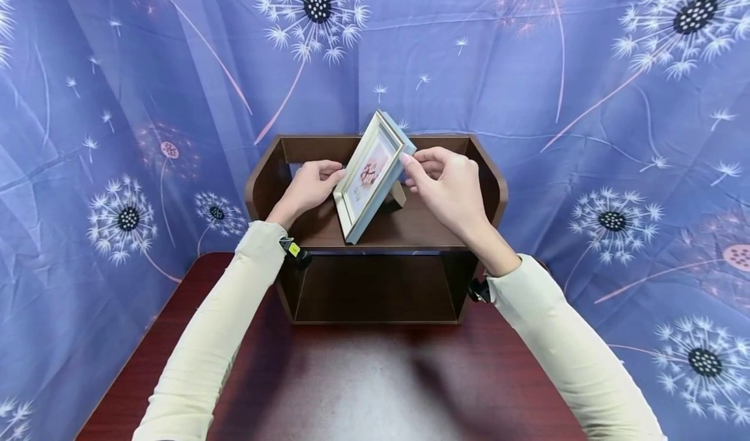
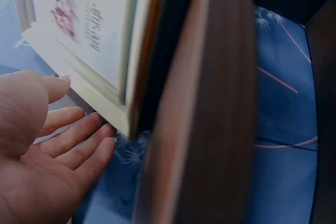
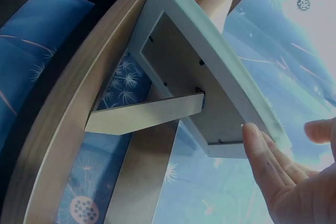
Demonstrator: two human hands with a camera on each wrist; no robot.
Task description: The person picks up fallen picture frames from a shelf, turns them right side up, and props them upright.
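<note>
A picture frame (image 1: 375, 167) with a pink flower print leans back on the upper board of a brown shelf unit (image 1: 410, 229). Its back and fold-out stand (image 3: 147, 113) show in the right wrist view, the stand's end against the board. My left hand (image 1: 313, 184) is beside the frame's left edge, with loose fingers and an upturned palm in the left wrist view. At the upper right corner is my right hand (image 1: 448, 184). Its fingers (image 3: 262, 156) are fairly straight near the frame's back, and the thumb appears apart from it; contact is hard to tell.
The shelf unit has raised side panels (image 1: 491, 184), a back rail (image 1: 316, 148) and a lower compartment (image 1: 375, 291). It stands on a dark red table (image 1: 375, 376). A blue dandelion-print curtain (image 1: 176, 70) hangs close behind and on both sides.
</note>
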